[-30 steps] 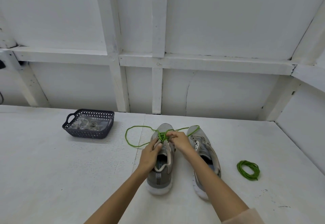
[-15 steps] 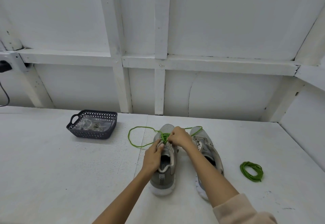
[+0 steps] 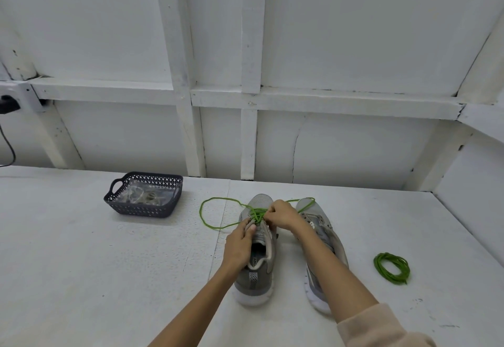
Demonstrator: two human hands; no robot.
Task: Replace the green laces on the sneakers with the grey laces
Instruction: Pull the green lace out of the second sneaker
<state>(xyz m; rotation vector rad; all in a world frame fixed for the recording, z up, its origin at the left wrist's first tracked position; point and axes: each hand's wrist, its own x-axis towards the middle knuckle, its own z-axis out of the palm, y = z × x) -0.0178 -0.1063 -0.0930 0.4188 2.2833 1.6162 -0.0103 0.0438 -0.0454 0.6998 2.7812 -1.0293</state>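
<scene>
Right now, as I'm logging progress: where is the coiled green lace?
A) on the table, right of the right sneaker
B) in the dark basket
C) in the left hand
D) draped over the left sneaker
A: the coiled green lace lies on the table, right of the right sneaker and apart from it.
</scene>
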